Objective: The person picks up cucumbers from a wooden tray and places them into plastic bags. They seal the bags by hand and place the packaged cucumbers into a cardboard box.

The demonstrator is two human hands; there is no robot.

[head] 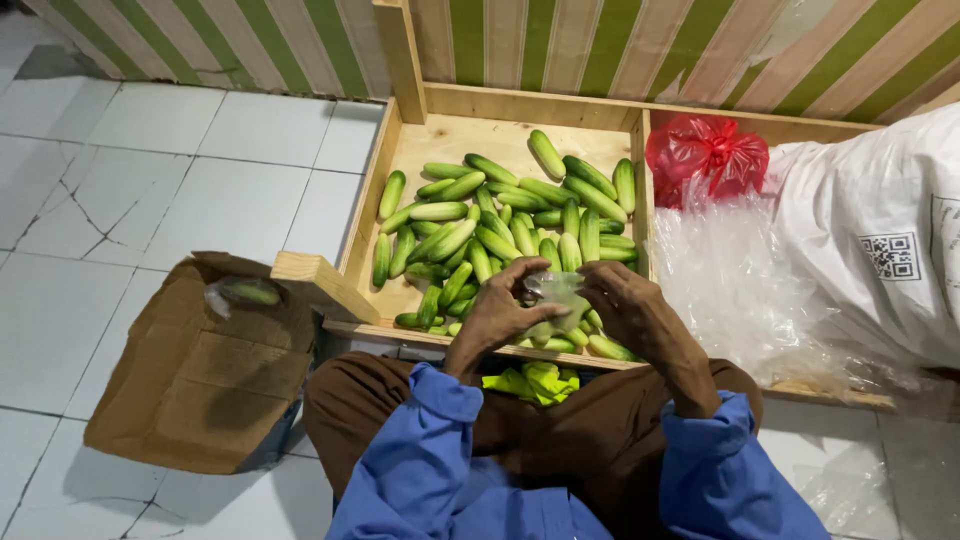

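Holding a small clear plastic bag [553, 292] between both hands, above the near rim of a wooden crate [372, 205] filled with green cucumbers [500, 225]. Left hand [497, 312] curled, fingers closed on the bag's left side; right hand [625, 303] closed on its right edge, fingertips pinching the film. Bag judged very light, thin and limp, likely slippery and prone to clinging to itself; best taken at its open edge, one layer in each hand, rather than mid-body. Contents of the bag hard to make out: possibly a pale green shape inside, but not certain.

Seated posture, brown trousers and blue sleeves visible at bottom of frame, with a crumpled yellow-green item [535, 380] resting in the lap, kind not identifiable. Right of the crate divider: a red plastic bag [706, 152], a loose heap of clear plastic sheeting [740, 290], and a large white sack [880, 230] cut off by the frame edge. Left, on the white floor tiles [150, 180]: an open cardboard box [205, 370] with one wrapped cucumber [248, 292] lying at its far edge; box interior mostly in shadow. Lower layers of cucumbers hidden beneath the top ones; near corner of crate masked by the hands.
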